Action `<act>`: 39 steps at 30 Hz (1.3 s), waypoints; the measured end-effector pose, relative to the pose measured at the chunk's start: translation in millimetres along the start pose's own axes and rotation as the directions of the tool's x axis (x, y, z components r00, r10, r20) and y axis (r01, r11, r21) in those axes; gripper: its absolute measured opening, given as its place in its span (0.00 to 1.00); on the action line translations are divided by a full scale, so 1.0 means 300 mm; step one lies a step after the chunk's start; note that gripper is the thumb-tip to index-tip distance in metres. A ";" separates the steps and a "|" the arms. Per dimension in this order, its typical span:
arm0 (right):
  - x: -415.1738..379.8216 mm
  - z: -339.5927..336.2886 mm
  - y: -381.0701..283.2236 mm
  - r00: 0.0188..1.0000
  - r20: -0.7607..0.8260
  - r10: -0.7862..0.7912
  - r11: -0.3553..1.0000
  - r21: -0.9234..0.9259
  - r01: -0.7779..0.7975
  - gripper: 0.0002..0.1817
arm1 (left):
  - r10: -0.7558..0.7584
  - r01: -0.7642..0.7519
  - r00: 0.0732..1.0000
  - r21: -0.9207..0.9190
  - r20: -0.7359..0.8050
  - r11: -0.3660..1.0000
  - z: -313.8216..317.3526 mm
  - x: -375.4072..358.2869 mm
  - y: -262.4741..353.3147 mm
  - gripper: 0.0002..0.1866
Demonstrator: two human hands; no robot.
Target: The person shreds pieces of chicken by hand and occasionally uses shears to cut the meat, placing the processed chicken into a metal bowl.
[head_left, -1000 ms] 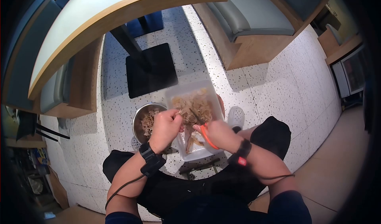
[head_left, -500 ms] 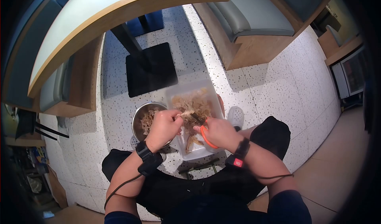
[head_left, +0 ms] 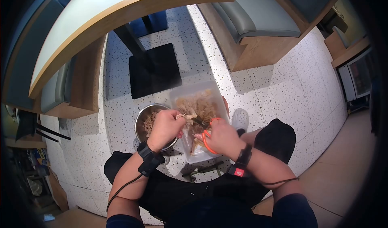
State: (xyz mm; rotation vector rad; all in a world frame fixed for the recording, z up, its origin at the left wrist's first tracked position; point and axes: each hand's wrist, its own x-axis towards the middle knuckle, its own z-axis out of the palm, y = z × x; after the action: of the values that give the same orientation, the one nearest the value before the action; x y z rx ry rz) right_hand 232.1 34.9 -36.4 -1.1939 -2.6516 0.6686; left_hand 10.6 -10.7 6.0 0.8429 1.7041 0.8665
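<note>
My left hand (head_left: 166, 127) is closed on a pale, stringy food piece (head_left: 188, 117), held above a translucent plastic tub (head_left: 220, 91). My right hand (head_left: 223, 137) grips scissors with orange handles (head_left: 209, 144). Their dark blades point left and reach the piece; whether they are open or closed is hard to see. Inside the tub lie many pale brown, shredded-looking pieces (head_left: 205, 107), partly hidden by my hands. Just left of it, a round metal bowl (head_left: 138, 125) contains smaller brownish pieces (head_left: 148, 123), partly behind my left hand.
A white table with a wooden edge (head_left: 121, 16) arches overhead, on a black pedestal base (head_left: 155, 76). Grey padded benches (head_left: 264, 14) stand on both sides. A light clog (head_left: 241, 118) rests on the speckled floor (head_left: 283, 86) right of the tub. A small framed object (head_left: 206, 174) lies before my lap.
My left hand has turned slightly, lifting a little with the food piece. The scissors and my right hand have shifted slightly. Tub and bowl stay in place.
</note>
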 end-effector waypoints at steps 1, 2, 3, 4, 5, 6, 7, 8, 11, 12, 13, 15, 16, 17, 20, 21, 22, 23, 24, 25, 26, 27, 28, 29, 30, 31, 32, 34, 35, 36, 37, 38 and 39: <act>0.002 0.004 0.003 1.000 0.001 -0.001 1.000 0.001 0.001 0.36 | -0.021 0.021 1.000 -0.015 -0.004 1.000 0.000 0.003 -0.001 0.08; 0.004 0.010 0.008 0.999 -0.031 -0.025 0.999 -0.033 0.024 0.36 | -0.021 0.021 1.000 -0.015 -0.004 1.000 -0.001 0.005 -0.001 0.08; 0.005 0.012 0.012 0.997 -0.062 -0.049 0.997 -0.069 0.045 0.36 | -0.026 0.026 0.999 0.004 -0.021 1.000 -0.002 0.008 0.000 0.08; 0.007 0.011 0.014 0.997 -0.063 -0.046 0.997 -0.068 0.042 0.36 | -0.030 0.031 0.999 0.022 -0.037 0.999 -0.002 0.011 0.000 0.08; 0.011 0.009 0.016 1.000 -0.006 -0.020 0.999 -0.030 0.020 0.37 | -0.030 0.031 0.999 0.023 -0.035 0.999 0.000 0.012 0.002 0.08; 0.015 0.003 0.014 0.999 0.051 0.004 1.000 0.008 -0.004 0.38 | -0.027 0.027 0.999 0.014 -0.021 1.000 0.003 0.012 0.004 0.09; 0.020 -0.008 0.011 0.999 0.052 0.008 1.000 0.009 -0.009 0.38 | -0.024 0.024 1.000 0.004 -0.008 1.000 0.005 0.013 0.004 0.09; 0.024 -0.026 0.006 0.990 0.135 0.051 0.998 0.036 -0.056 0.38 | -0.025 0.025 1.000 0.006 -0.004 1.000 0.006 0.014 0.000 0.09; 0.026 -0.077 -0.019 0.966 0.242 0.090 0.992 0.068 -0.110 0.40 | 0.008 -0.008 1.000 -0.016 -0.011 1.000 0.004 0.018 -0.007 0.09; 0.026 -0.084 -0.022 0.960 0.267 0.088 0.991 0.076 -0.111 0.40 | 0.012 -0.012 1.000 -0.038 -0.010 0.999 0.004 0.018 -0.004 0.09; 0.025 -0.076 -0.017 0.960 0.266 0.089 0.991 0.077 -0.113 0.40 | 0.016 -0.016 1.000 -0.061 -0.010 0.998 0.004 0.018 0.000 0.09; 0.014 -0.053 -0.003 0.979 0.192 0.068 0.990 0.112 -0.091 0.41 | 0.027 -0.027 1.000 -0.075 -0.002 0.997 0.007 0.010 0.003 0.09; 0.012 -0.053 0.000 0.979 0.192 0.072 0.989 0.112 -0.094 0.41 | 0.037 -0.037 0.999 -0.093 0.003 0.995 0.010 0.009 0.005 0.09; 0.016 -0.057 0.002 0.976 0.205 0.073 0.987 0.124 -0.100 0.41 | 0.037 -0.036 0.999 -0.092 0.005 0.995 0.011 0.010 0.005 0.09; 0.029 -0.069 -0.003 0.968 0.232 0.090 0.984 0.129 -0.122 0.40 | 0.023 -0.022 1.000 -0.085 0.008 0.996 0.008 0.011 0.003 0.09; 0.031 -0.074 -0.006 0.963 0.246 0.106 0.983 0.121 -0.139 0.39 | 0.016 -0.015 1.000 -0.068 0.014 0.998 0.005 0.014 0.001 0.08; 0.029 -0.077 -0.008 0.963 0.246 0.106 0.983 0.121 -0.139 0.39 | 0.011 -0.010 1.000 -0.051 0.019 0.999 0.002 0.017 0.001 0.08; 0.027 -0.081 -0.010 0.972 0.225 0.072 0.989 0.108 -0.098 0.37 | 0.012 -0.011 1.000 -0.052 0.018 0.999 0.000 0.018 0.003 0.08; 0.026 -0.081 -0.012 0.978 0.205 0.036 0.994 0.094 -0.056 0.36 | -0.005 0.006 1.000 -0.036 0.013 0.999 -0.003 0.019 0.004 0.08; 0.023 -0.077 -0.010 0.978 0.205 0.035 0.994 0.094 -0.055 0.36 | -0.022 0.022 1.000 -0.021 0.007 1.000 -0.007 0.019 0.005 0.09; 0.021 -0.068 -0.004 0.980 0.198 -0.006 0.995 0.101 -0.015 0.35 | -0.022 0.022 1.000 -0.022 0.006 1.000 -0.014 0.020 0.007 0.09; 0.020 -0.059 0.001 0.980 0.191 -0.046 0.994 0.108 0.025 0.34 | -0.013 0.013 1.000 -0.021 0.014 1.000 -0.023 0.021 0.010 0.08; 0.023 -0.055 0.004 0.980 0.191 -0.046 0.994 0.107 0.026 0.34 | -0.003 0.003 1.000 -0.021 0.021 1.000 -0.031 0.022 0.011 0.07; 0.028 -0.051 0.006 0.972 0.225 -0.067 0.990 0.133 0.037 0.35 | -0.002 0.002 1.000 -0.022 0.020 1.000 -0.037 0.023 0.004 0.07; 0.033 -0.047 0.008 0.962 0.257 -0.088 0.986 0.160 0.048 0.37 | -0.006 0.007 1.000 -0.095 0.011 0.995 -0.043 0.028 -0.006 0.07; 0.035 -0.040 0.012 0.963 0.255 -0.090 0.986 0.159 0.050 0.37 | -0.011 0.011 1.000 -0.168 0.003 0.986 -0.046 0.029 -0.012 0.06; 0.036 -0.033 0.018 0.956 0.272 -0.108 0.959 0.282 0.028 0.36 | -0.008 0.008 1.000 -0.168 0.001 0.986 -0.045 0.029 -0.015 0.06; 0.038 -0.030 0.016 0.950 0.284 -0.131 0.917 0.399 0.007 0.36 | 0.016 -0.019 1.000 -0.414 -0.010 0.910 -0.038 0.028 -0.014 0.06; 0.036 -0.028 0.010 0.941 0.325 -0.090 0.876 0.475 -0.080 0.36 | 0.018 -0.021 1.000 -0.414 -0.012 0.910 -0.036 0.029 -0.021 0.06; 0.037 -0.029 0.003 0.928 0.370 -0.053 0.824 0.541 -0.169 0.36 | 0.039 -0.038 0.999 -0.389 -0.005 0.921 -0.033 0.033 -0.035 0.06; 0.040 -0.037 -0.002 0.927 0.370 -0.055 0.824 0.541 -0.167 0.36 | 0.059 -0.054 0.998 -0.363 0.003 0.930 -0.029 0.035 -0.046 0.06; 0.041 -0.051 -0.008 0.907 0.420 -0.036 0.795 0.561 -0.228 0.36 | 0.058 -0.054 0.998 -0.363 0.001 0.930 -0.021 0.036 -0.055 0.06; 0.043 -0.066 -0.016 0.883 0.469 -0.020 0.763 0.578 -0.289 0.36 | 0.070 -0.063 0.998 -0.367 0.007 0.928 -0.011 0.036 -0.060 0.06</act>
State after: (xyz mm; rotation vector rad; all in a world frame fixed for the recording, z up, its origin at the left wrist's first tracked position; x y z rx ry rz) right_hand 226.6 48.1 -17.2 -1.1120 -2.2838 1.8988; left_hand 2.2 -10.9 -13.6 0.6529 1.4392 1.1752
